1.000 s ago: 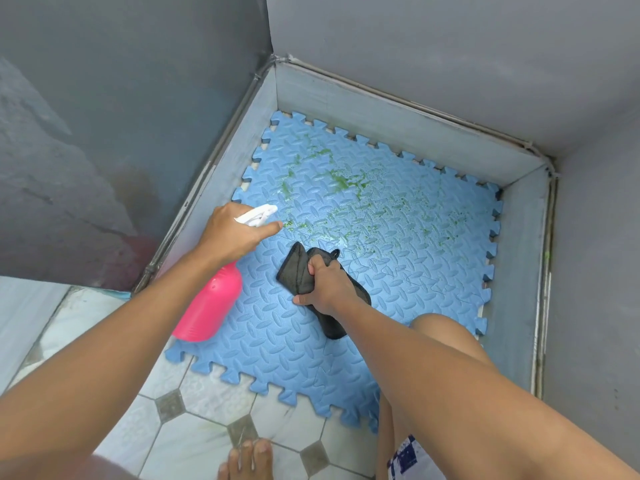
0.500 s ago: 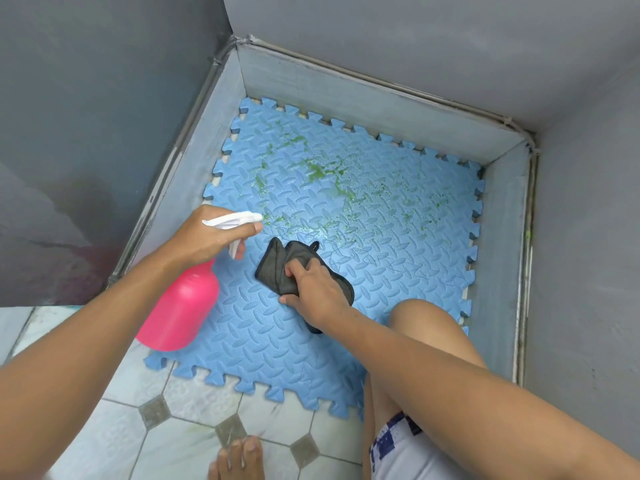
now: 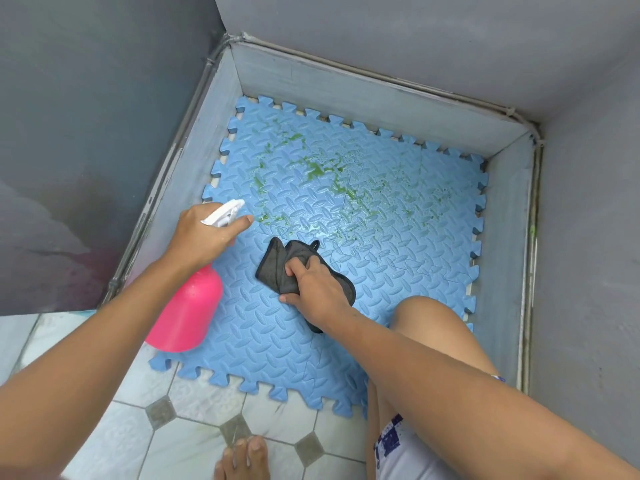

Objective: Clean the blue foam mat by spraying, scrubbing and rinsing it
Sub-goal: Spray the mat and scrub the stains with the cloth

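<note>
Spraying stage. The left hand (image 3: 202, 235) grips the neck of the pink spray bottle (image 3: 185, 315), its index finger extended beneath the white nozzle. The nozzle points across the blue foam mat (image 3: 415, 258), which lies flat under both hands. The right hand (image 3: 320, 289) clutches a folded dark cloth (image 3: 277, 268) and presses it onto the mat. Green stains (image 3: 320, 171) lie beyond both hands. Likely faults: spray falling short of the far stains; hard scrubbing shifting the loose mat; 1 pass leaving residue in the embossed grooves.
</note>
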